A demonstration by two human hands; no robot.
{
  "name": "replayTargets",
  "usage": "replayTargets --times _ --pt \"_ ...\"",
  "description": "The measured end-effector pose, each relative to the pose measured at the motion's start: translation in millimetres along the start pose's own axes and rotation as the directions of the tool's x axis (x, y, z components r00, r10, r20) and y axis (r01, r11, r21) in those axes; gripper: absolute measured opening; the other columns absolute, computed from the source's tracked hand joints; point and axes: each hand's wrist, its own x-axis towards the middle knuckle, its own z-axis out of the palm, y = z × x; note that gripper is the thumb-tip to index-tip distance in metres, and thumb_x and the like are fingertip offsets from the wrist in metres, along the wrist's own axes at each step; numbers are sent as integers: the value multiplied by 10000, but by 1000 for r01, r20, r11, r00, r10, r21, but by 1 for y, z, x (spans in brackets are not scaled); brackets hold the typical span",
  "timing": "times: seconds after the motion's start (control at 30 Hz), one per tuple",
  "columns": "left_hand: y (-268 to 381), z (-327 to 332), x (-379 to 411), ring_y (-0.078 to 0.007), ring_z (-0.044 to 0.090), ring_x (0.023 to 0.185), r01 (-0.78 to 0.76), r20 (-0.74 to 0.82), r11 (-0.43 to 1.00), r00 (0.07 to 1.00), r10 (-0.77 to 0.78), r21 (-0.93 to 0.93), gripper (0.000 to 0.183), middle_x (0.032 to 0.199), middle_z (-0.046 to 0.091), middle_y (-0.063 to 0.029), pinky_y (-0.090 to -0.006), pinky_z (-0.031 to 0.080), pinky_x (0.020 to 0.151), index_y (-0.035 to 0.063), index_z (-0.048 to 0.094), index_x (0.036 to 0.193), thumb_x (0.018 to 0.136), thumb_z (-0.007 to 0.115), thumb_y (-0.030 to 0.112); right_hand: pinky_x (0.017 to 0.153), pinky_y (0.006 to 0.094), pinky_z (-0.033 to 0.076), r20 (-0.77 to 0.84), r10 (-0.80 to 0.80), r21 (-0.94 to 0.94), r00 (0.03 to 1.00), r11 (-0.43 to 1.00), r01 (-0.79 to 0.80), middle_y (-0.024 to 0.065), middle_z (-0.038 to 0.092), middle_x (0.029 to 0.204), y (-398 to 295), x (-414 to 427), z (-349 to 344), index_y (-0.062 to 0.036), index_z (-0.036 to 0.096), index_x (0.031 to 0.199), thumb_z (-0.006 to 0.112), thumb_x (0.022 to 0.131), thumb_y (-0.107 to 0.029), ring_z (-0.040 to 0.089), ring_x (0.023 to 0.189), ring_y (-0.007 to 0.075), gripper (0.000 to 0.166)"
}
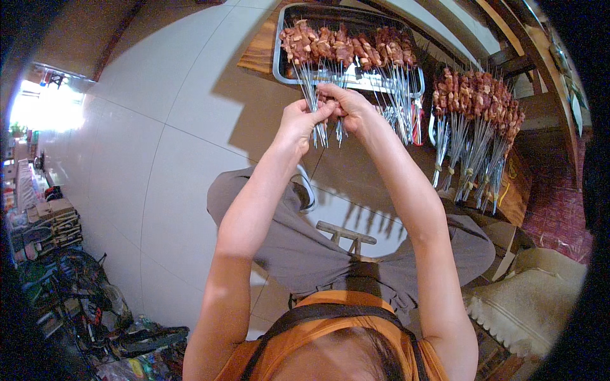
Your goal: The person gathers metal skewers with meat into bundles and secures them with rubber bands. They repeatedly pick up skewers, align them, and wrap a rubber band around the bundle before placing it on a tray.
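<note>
Raw meat pieces threaded on metal skewers lie across a metal tray, their bare shafts sticking out over the near rim towards me. My left hand is closed around a bunch of these shafts, thumb on top. Right against it, my right hand has its fingertips pinched at the shafts, close to the left thumb. A few more shafts hang just below the right fingers. Between the fingertips, the exact contact is partly hidden. Farther right in the tray lies another group of meat skewers.
Several bundles of meat skewers, their handle ends banded, rest on a second tray at the right. A wooden surface supports the first tray. A small wooden stool stands between my legs. Bags and boxes crowd the lower left floor.
</note>
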Motion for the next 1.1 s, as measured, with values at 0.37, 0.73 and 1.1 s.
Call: replayTargets --times 0.37,0.73,1.1 --pt "3 -5 -2 -92 504 545 58 -74 989 995 -69 -138 175 677 521 3 -222 456 475 40 548 871 841 583 209 396 228 385 -172 -40 -33 984 999 35 49 495 573 -3 -18 19 -8 501 695 542 729 -66 439 432 130 79" --pt "4 -4 -1 -89 509 549 -86 -230 994 971 67 -74 112 704 562 -21 -216 442 453 42 525 895 833 572 123 368 172 259 -5 73 233 997 970 -69 -16 401 560 2 1 13 -29 489 768 584 784 -158 330 424 62 161" --pt "0 -13 2 -116 577 608 -53 -163 998 986 48 -29 78 720 608 -47 -230 483 544 19 558 814 810 594 88 367 203 329 -191 -53 8 980 998 55 53 537 618 6 3 15 -13 540 682 621 692 -28 475 465 97 83"
